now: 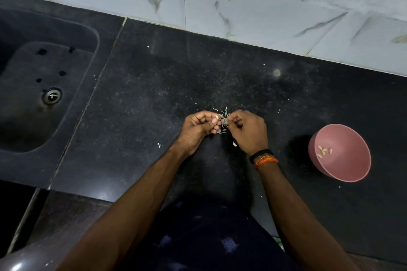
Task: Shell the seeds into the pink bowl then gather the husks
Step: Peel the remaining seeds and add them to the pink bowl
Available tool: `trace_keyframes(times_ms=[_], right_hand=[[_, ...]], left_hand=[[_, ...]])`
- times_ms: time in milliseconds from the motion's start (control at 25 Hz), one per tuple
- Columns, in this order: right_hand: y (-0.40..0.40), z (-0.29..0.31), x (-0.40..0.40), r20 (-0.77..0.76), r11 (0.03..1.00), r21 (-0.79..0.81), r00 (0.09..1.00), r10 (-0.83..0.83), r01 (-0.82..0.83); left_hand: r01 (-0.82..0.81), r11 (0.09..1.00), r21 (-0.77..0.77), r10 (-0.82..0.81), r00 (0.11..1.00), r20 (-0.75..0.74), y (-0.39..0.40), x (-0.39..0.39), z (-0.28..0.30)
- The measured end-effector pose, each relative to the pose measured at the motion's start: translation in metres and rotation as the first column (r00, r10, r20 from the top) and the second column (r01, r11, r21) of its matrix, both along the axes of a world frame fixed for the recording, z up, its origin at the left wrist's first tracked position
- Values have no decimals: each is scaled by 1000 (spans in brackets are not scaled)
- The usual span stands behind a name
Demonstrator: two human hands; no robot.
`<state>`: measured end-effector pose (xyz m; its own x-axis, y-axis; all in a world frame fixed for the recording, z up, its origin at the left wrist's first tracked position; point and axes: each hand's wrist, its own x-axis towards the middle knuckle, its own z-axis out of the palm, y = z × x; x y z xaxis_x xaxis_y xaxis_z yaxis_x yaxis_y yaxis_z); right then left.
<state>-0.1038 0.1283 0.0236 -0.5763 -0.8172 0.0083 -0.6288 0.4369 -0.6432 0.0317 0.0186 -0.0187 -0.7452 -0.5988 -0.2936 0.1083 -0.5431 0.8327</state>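
Black speckled stone makes up the bench (154, 86) you are working at, with pale marble-look tiles (242, 13) running along its far edge. Your left hand (198, 126) and right hand (248, 131) meet over the middle of the bench, nearer the front edge than the back, fingertips almost touching. Both sets of fingers are curled in and pinching a small seed (224, 121) between them; just how each fingertip sits on it is too small to tell. Grey and white husks (221, 131) lie on the bench directly under and just beyond your hands, and more flecks are scattered across the stone around them. One pale piece (234, 144) lies beside the heel of your right hand.

Your pink bowl (352, 174) stands upright towards the right end of the bench, well apart from your hands, and holds a few pale shelled kernels (323, 152). On your right wrist you wear a black band (261, 154) and orange threads (266, 160). A dark sink (26, 116) with a metal drain (52, 95) is set in at the bench's left end.
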Motion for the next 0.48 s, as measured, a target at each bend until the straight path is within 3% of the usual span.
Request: trace_keyframes(times_ms=[480], right_hand=[[-1,3,4,93,988,-131,991,93,-80]], left_hand=[[32,999,9,-32,999,4,-1,1,1]])
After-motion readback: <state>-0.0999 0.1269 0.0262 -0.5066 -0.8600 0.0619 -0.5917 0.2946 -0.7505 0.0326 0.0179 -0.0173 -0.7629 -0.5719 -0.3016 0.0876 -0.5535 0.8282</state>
